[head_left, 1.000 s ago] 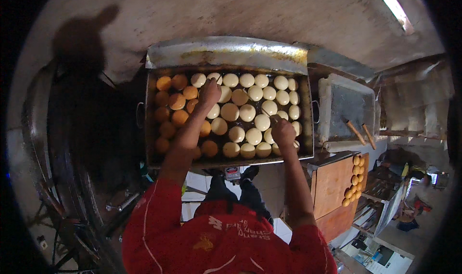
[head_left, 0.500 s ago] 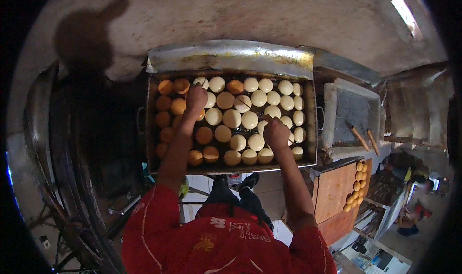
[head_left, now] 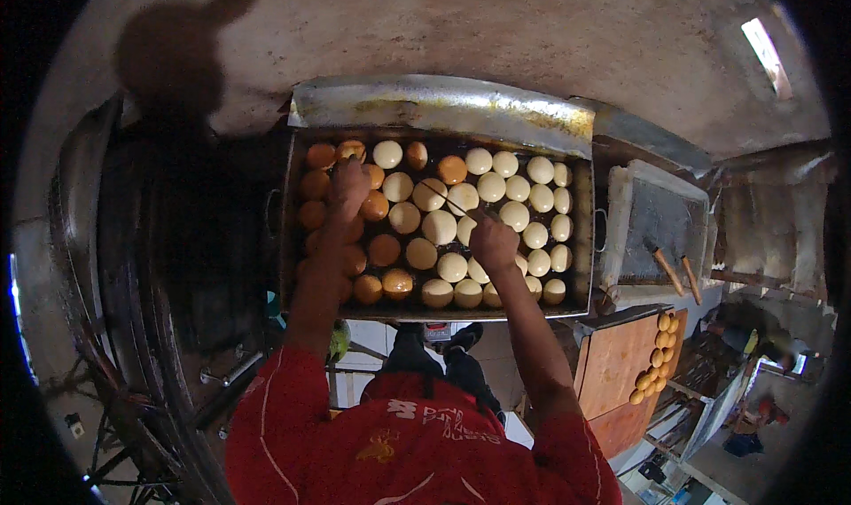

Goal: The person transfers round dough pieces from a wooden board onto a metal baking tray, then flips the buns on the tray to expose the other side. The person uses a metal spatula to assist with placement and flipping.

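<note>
A wide rectangular metal pan [head_left: 443,313] lies in front of me, filled with rows of round dough balls in dark oil. Those toward the left are mostly browned, such as a brown ball [head_left: 384,250]; pale ones, like a pale ball [head_left: 439,227], fill the middle and right. My left hand [head_left: 350,187] is closed over the back left rows, apparently on a thin stick whose tip shows by a brown ball. My right hand [head_left: 494,242] grips a thin dark stick [head_left: 454,202] that slants up-left among the pale balls. Its fingers hide part of the grip.
A bent metal sheet [head_left: 443,104] stands along the pan's far side. Right of the pan sits a mesh-bottomed tray [head_left: 658,230] with two wooden-handled tools [head_left: 669,272] on it. Nearer, a wooden board [head_left: 612,376] carries several browned balls [head_left: 658,358]. Dark equipment fills the left.
Both hands have shifted left over the pan. A ball in the back row now shows its brown side where it was pale. The view has swung slightly left.
</note>
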The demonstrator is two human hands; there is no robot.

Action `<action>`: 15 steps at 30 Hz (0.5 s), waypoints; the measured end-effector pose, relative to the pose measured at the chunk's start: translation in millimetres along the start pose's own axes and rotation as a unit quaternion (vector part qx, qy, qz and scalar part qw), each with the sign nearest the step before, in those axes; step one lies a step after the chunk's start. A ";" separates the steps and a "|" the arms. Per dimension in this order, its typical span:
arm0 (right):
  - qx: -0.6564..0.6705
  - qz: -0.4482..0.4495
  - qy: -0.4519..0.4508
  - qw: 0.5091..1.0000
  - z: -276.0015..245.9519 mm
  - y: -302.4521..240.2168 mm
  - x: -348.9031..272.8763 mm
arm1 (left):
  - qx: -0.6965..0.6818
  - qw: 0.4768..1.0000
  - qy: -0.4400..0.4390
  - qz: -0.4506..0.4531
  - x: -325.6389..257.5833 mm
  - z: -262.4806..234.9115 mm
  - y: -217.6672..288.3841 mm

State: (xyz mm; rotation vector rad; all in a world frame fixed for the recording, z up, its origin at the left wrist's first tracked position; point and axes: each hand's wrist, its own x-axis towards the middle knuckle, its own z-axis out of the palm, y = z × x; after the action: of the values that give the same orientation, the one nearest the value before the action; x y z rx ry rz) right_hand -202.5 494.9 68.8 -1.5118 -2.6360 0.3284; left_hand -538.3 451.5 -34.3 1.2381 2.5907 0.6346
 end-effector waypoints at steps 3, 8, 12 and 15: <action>0.007 -0.015 -0.005 1.000 19.3 -7.6 12.7 | 0.006 0.996 -0.076 -0.035 2.1 0.6 -2.6; 0.013 0.019 -0.014 1.000 -33.0 -7.2 -22.1 | -0.042 0.998 -0.023 0.043 -22.6 -2.4 -19.1; 0.058 -0.007 0.043 0.997 -68.2 31.6 -91.0 | -0.042 0.997 -0.034 0.062 -83.8 -26.7 -0.1; -0.025 0.036 -0.029 0.999 -77.4 46.5 -133.9 | -0.119 0.988 -0.057 0.074 -112.5 -31.8 34.0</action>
State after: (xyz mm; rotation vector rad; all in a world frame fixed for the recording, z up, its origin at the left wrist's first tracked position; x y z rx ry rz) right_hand -81.4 413.4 138.0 -1.6407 -2.6578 0.3179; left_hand -455.3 373.6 9.1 1.3527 2.2672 0.8472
